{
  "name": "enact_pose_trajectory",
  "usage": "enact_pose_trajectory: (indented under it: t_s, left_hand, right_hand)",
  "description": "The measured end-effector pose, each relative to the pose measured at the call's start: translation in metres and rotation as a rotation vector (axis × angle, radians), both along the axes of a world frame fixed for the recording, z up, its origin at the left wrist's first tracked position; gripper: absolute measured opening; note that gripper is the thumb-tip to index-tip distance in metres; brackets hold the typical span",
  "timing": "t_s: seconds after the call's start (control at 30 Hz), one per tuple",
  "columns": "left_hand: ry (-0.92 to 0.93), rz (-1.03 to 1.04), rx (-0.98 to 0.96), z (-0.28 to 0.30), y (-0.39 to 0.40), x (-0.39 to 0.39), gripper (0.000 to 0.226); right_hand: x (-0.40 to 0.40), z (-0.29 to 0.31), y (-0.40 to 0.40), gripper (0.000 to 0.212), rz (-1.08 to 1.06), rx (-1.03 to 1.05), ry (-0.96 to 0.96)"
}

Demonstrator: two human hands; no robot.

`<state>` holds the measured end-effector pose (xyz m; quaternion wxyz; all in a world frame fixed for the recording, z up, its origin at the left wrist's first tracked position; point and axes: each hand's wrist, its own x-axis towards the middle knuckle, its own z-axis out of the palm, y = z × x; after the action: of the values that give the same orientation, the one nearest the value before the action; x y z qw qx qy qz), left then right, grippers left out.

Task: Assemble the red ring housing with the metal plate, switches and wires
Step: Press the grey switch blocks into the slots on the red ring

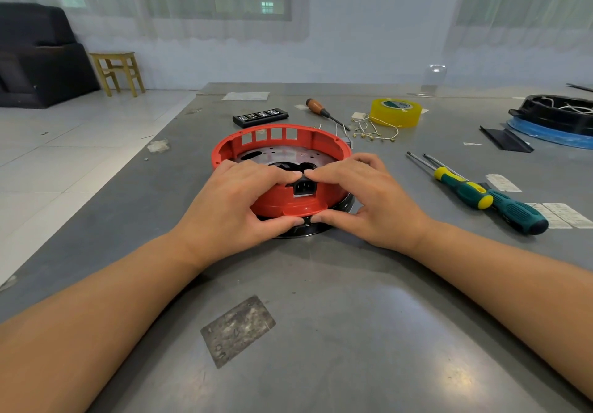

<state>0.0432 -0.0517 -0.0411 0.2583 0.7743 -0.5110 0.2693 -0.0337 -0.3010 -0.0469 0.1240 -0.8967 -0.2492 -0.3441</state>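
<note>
Both hands grip the near wall of the red ring [279,143] at centre frame: the left hand [237,200] and right hand [369,197] curl their fingers over the top rim, fingertips meeting above the black socket [303,187], while both thumbs pinch the lower lip. The forearms enter from the two lower corners and converge, wrists low over the table [321,316]. A perforated metal plate [282,154] lies inside the ring; loose wires [375,131] lie beyond it at upper right, beside a tape roll [395,112], with screwdrivers [481,191] at right.
</note>
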Motion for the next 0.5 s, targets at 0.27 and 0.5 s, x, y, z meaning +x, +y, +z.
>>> enact_pose_trajectory:
  t_s: [0.27, 0.5]
  left_hand:
    - [-0.006, -0.015, -0.006, 0.0026, -0.0003, -0.0010, 0.057]
    - [-0.017, -0.033, -0.008, 0.0029, 0.0017, -0.0007, 0.052]
  right_hand:
    - [-0.0030, 0.0031, 0.0018, 0.052, -0.022, -0.035, 0.010]
    - [-0.0036, 0.0036, 0.0038, 0.052, -0.028, -0.049, 0.007]
